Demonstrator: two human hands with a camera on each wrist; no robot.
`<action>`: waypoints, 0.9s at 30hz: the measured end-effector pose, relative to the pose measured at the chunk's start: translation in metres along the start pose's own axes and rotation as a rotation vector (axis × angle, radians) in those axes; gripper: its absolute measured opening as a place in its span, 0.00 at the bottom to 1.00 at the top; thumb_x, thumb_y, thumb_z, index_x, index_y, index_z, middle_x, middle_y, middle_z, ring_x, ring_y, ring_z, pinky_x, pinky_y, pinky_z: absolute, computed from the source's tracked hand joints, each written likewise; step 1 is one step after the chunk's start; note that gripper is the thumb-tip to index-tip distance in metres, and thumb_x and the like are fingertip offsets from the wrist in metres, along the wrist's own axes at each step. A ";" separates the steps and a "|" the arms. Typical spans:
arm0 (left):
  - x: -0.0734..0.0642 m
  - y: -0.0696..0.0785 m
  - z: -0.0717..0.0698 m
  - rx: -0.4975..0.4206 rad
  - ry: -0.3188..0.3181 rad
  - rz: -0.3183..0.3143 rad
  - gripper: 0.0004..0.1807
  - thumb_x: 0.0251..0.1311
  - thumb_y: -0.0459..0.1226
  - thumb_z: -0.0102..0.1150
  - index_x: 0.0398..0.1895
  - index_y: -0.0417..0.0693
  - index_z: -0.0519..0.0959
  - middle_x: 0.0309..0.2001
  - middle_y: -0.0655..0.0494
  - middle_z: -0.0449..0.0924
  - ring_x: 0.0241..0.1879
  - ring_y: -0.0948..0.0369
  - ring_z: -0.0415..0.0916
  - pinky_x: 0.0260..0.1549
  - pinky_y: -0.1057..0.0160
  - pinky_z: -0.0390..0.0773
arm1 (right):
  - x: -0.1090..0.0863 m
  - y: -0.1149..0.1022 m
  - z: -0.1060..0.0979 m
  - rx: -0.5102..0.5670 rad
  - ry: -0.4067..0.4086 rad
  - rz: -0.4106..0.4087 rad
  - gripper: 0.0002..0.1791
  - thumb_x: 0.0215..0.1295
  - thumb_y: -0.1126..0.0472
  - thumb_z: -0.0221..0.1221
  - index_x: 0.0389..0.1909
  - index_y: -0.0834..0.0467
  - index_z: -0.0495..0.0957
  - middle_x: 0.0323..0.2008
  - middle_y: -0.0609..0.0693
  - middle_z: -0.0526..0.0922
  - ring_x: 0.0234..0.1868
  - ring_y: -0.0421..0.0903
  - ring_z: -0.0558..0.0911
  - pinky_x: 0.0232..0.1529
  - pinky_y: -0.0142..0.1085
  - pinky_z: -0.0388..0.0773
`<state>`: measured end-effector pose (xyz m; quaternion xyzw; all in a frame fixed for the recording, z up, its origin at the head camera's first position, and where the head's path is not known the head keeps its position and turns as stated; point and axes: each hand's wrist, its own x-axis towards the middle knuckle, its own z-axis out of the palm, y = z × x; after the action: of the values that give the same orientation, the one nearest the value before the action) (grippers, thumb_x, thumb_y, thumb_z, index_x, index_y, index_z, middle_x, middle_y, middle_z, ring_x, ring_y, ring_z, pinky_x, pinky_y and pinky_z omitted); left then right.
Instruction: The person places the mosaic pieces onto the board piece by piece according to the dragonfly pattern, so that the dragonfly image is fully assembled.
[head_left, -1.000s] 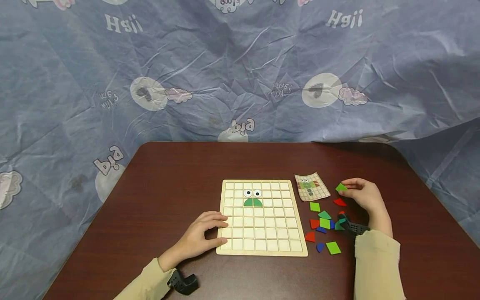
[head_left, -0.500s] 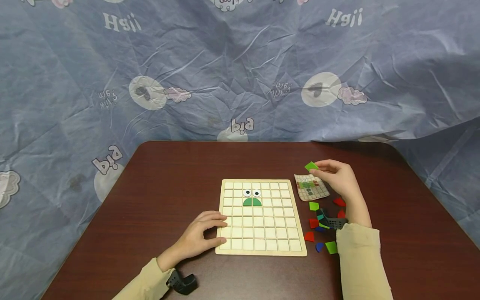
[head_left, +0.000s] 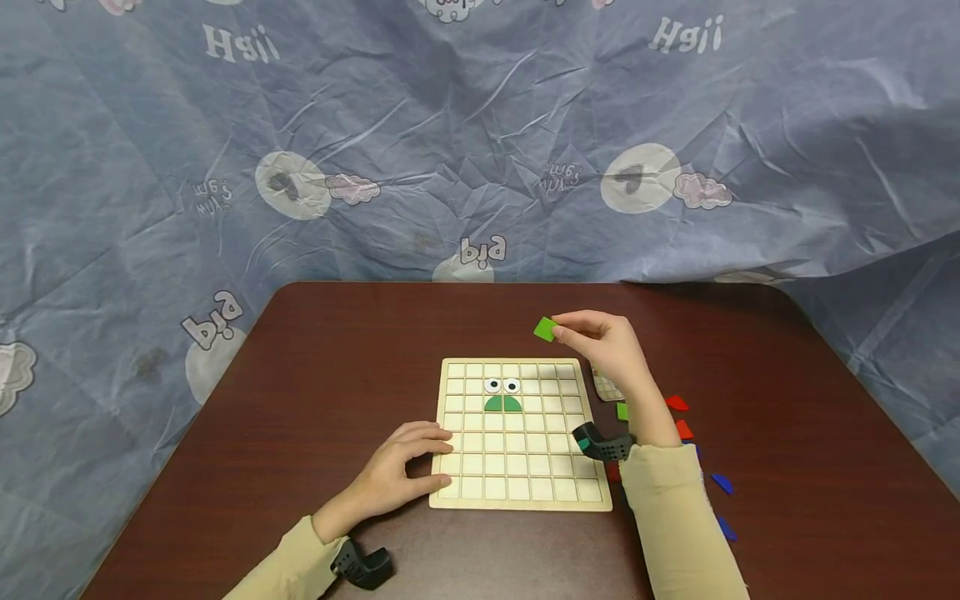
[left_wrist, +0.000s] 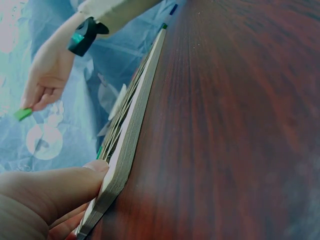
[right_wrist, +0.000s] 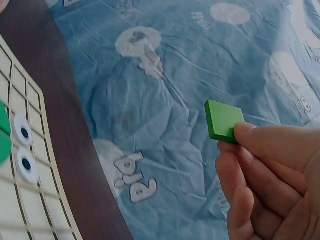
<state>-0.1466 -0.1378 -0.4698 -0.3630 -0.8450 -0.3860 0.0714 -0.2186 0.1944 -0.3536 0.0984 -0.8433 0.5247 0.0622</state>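
The right hand pinches a bright-green square tile, clear of twelve o'clock on the gridded pale-wood board. The left hand, fingers relaxed, touches its eight-o'clock edge.

The right grip has carried the green tile leftward past the card to near the board.

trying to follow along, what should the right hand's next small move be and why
I'd probably lower the green tile toward the board: the right hand pinches it in the air, cells on either side of the dark green pieces are bare, and the left hand rests on the board's left edge, likely steadying it.
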 end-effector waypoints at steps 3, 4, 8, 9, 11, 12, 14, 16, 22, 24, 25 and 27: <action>-0.001 -0.001 0.001 0.002 0.002 0.003 0.20 0.51 0.45 0.69 0.47 0.49 0.81 0.54 0.59 0.76 0.60 0.55 0.66 0.58 0.55 0.66 | 0.004 -0.004 0.014 0.041 -0.014 0.002 0.16 0.59 0.55 0.64 0.46 0.57 0.83 0.37 0.55 0.85 0.37 0.46 0.83 0.32 0.36 0.79; -0.001 -0.001 0.001 0.000 0.002 0.003 0.20 0.51 0.46 0.69 0.47 0.50 0.82 0.53 0.59 0.76 0.60 0.55 0.65 0.58 0.55 0.66 | 0.005 -0.005 0.019 0.053 -0.023 0.004 0.15 0.59 0.55 0.64 0.46 0.57 0.83 0.37 0.55 0.85 0.38 0.47 0.83 0.36 0.36 0.80; -0.001 -0.002 0.001 -0.001 0.004 0.005 0.19 0.51 0.45 0.69 0.47 0.50 0.81 0.54 0.59 0.76 0.60 0.56 0.65 0.58 0.55 0.66 | 0.009 -0.008 0.036 0.094 -0.064 0.022 0.14 0.59 0.57 0.65 0.44 0.58 0.83 0.36 0.54 0.85 0.37 0.48 0.84 0.38 0.39 0.81; -0.001 -0.002 0.001 -0.001 0.004 0.006 0.19 0.51 0.45 0.69 0.47 0.50 0.81 0.54 0.59 0.76 0.60 0.56 0.65 0.58 0.55 0.66 | 0.010 -0.009 0.040 0.100 -0.075 0.022 0.14 0.59 0.57 0.65 0.44 0.58 0.83 0.36 0.54 0.85 0.37 0.50 0.84 0.39 0.41 0.81; 0.000 -0.002 0.001 0.000 0.004 0.007 0.19 0.51 0.45 0.69 0.47 0.50 0.81 0.54 0.59 0.76 0.60 0.56 0.65 0.58 0.55 0.66 | 0.012 -0.010 0.048 0.106 -0.098 0.026 0.13 0.58 0.57 0.65 0.43 0.58 0.83 0.36 0.53 0.85 0.38 0.52 0.84 0.41 0.46 0.81; 0.000 -0.002 0.001 0.001 0.004 0.008 0.19 0.51 0.45 0.69 0.47 0.50 0.81 0.54 0.59 0.76 0.60 0.56 0.65 0.58 0.55 0.66 | 0.013 -0.009 0.051 0.100 -0.112 0.024 0.13 0.58 0.57 0.65 0.43 0.58 0.83 0.36 0.53 0.85 0.39 0.53 0.84 0.42 0.48 0.80; 0.000 -0.002 0.000 0.003 0.005 0.009 0.19 0.51 0.45 0.69 0.47 0.50 0.81 0.54 0.60 0.76 0.60 0.56 0.65 0.58 0.55 0.66 | 0.014 -0.008 0.058 0.095 -0.141 0.020 0.12 0.59 0.57 0.65 0.43 0.58 0.84 0.36 0.53 0.85 0.39 0.54 0.83 0.42 0.52 0.79; 0.000 -0.002 0.000 0.000 0.005 0.008 0.19 0.51 0.45 0.69 0.47 0.50 0.82 0.54 0.60 0.76 0.59 0.56 0.65 0.57 0.55 0.66 | 0.014 -0.006 0.064 0.078 -0.172 0.020 0.12 0.59 0.58 0.64 0.43 0.57 0.84 0.35 0.52 0.85 0.39 0.55 0.83 0.42 0.52 0.79; 0.000 -0.001 0.000 -0.007 0.004 0.003 0.19 0.51 0.45 0.69 0.46 0.49 0.82 0.53 0.58 0.76 0.59 0.55 0.66 0.57 0.54 0.66 | 0.013 0.000 0.083 -0.019 -0.245 0.035 0.09 0.60 0.58 0.63 0.40 0.55 0.85 0.35 0.49 0.85 0.36 0.50 0.83 0.36 0.41 0.80; 0.000 -0.001 0.000 -0.010 0.003 0.000 0.19 0.51 0.45 0.69 0.46 0.49 0.82 0.53 0.58 0.77 0.59 0.55 0.66 0.57 0.54 0.66 | 0.013 0.002 0.088 -0.060 -0.266 0.049 0.08 0.60 0.58 0.63 0.39 0.54 0.85 0.35 0.47 0.85 0.35 0.46 0.82 0.35 0.38 0.78; 0.000 -0.001 0.001 -0.009 0.003 0.001 0.19 0.51 0.44 0.69 0.46 0.49 0.82 0.53 0.57 0.77 0.59 0.55 0.66 0.57 0.54 0.66 | 0.012 0.004 0.090 -0.074 -0.281 0.057 0.08 0.60 0.58 0.63 0.38 0.54 0.85 0.35 0.47 0.85 0.35 0.45 0.82 0.34 0.37 0.78; 0.000 -0.001 0.001 -0.014 0.002 -0.001 0.19 0.51 0.44 0.69 0.46 0.49 0.82 0.53 0.57 0.77 0.59 0.55 0.66 0.57 0.54 0.66 | 0.012 0.007 0.095 -0.085 -0.310 0.078 0.07 0.60 0.58 0.63 0.37 0.54 0.85 0.32 0.47 0.85 0.34 0.44 0.82 0.34 0.38 0.78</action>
<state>-0.1471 -0.1378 -0.4708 -0.3626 -0.8425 -0.3923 0.0696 -0.2321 0.1116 -0.3994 0.1425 -0.8674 0.4692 -0.0851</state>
